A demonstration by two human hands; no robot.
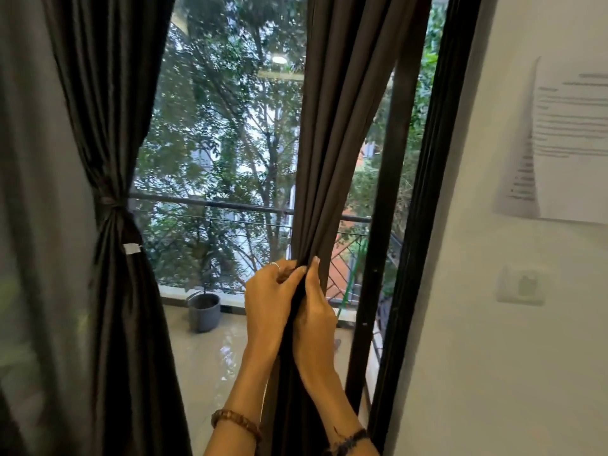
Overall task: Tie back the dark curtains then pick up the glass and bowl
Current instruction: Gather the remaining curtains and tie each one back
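Head view, at window. Left curtain (108, 179) already gathered and tied at mid-height with a band (110, 201). Right curtain (332, 143) hangs bunched in front of the glass, near the dark frame (427, 192). Left hand (268, 299) and right hand (314, 309) both grasp the bunched right curtain, fingers curled round its folds, hands touching. Grey pot (204, 311) on balcony floor outside.

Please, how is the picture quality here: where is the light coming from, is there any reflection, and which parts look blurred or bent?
Head view: daylight enters through the window glass, leaving both curtains dark; a round lamp reflection shows on it; the paper sheet is too blurred to read; the wide lens tilts the window frame.
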